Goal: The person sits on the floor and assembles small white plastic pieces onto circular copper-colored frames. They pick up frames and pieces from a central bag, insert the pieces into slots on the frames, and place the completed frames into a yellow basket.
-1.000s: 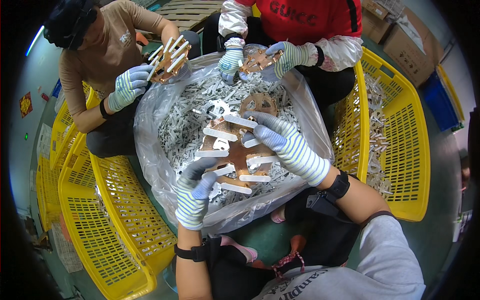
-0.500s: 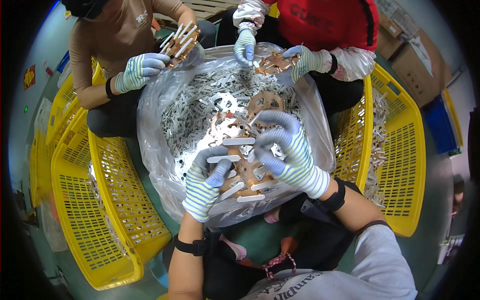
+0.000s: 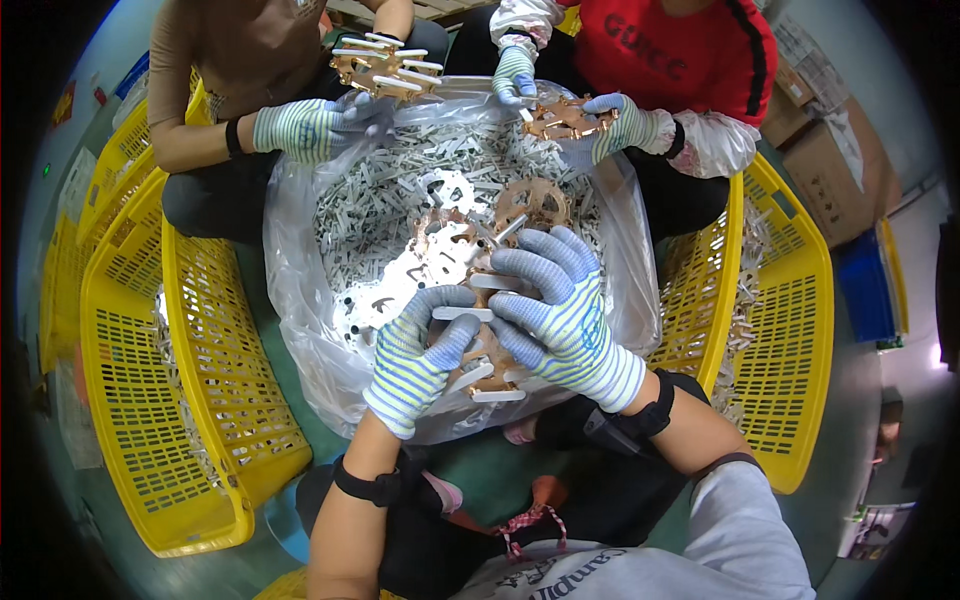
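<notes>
Between my hands is a copper-coloured plate [image 3: 497, 350] with cut-outs, carrying several white strips. My left hand [image 3: 418, 350] is closed round its left side, thumb and forefinger beside one white strip [image 3: 462, 314]. The fingers of my right hand [image 3: 565, 315] bend over the plate's right side, and thumb and forefinger close at that strip's right end. Part of the plate lies hidden under this hand. Just beyond, bare silvery plates [image 3: 375, 305] and another copper-coloured plate [image 3: 533, 205] rest on a heap of loose white strips [image 3: 365, 215]. Both my hands wear striped gloves.
The heap fills a large see-through plastic bag [image 3: 300, 300]. Yellow baskets [image 3: 235, 350] stand left, another yellow basket [image 3: 790, 340] right. Two gloved people sit opposite, one with a strip-covered plate [image 3: 385, 65], the other with a copper-coloured plate [image 3: 568, 118]. Cardboard boxes [image 3: 830, 160] stand far right.
My right hand has come down and left over the plate, its thumb and forefinger now at the strip. The co-worker at left has turned their plate and lowered one hand to the bag's rim.
</notes>
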`<control>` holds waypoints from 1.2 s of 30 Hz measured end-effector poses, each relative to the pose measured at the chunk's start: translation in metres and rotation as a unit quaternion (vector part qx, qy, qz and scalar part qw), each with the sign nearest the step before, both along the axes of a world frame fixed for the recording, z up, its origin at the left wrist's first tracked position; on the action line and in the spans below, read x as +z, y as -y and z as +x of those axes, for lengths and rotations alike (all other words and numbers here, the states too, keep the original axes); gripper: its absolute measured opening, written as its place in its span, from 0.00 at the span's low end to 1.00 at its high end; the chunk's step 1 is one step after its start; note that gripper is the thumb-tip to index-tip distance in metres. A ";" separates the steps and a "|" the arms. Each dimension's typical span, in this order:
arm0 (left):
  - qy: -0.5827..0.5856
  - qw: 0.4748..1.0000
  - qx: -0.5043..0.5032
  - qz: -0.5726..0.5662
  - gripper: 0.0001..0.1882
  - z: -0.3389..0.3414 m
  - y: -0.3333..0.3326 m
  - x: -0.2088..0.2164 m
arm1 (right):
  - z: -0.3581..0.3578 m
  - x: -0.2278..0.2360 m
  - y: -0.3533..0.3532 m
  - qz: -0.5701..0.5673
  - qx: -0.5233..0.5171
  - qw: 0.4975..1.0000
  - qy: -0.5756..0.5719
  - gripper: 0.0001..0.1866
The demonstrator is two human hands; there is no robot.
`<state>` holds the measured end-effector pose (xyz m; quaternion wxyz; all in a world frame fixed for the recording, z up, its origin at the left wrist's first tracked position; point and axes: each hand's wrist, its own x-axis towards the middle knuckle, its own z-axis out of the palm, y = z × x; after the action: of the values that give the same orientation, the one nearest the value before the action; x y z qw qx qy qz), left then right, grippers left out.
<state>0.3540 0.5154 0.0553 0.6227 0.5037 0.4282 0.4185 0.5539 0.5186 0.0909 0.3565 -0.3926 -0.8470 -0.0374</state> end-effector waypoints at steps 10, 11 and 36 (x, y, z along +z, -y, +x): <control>-0.019 0.999 -0.031 0.016 0.15 0.001 0.001 -0.002 | -0.003 -0.008 -0.001 -0.002 0.010 1.000 -0.029 0.14; -0.008 0.999 -0.032 0.013 0.15 0.000 0.000 -0.001 | -0.002 -0.007 -0.001 -0.024 0.018 0.998 -0.050 0.13; 0.157 0.984 0.064 -0.060 0.16 -0.011 -0.005 0.014 | 0.014 -0.005 -0.002 -0.310 0.029 0.865 -0.393 0.17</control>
<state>0.3426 0.5207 0.0690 0.6837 0.3647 0.3805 0.5047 0.5677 0.5211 0.0863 0.5210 -0.4402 -0.6157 0.3945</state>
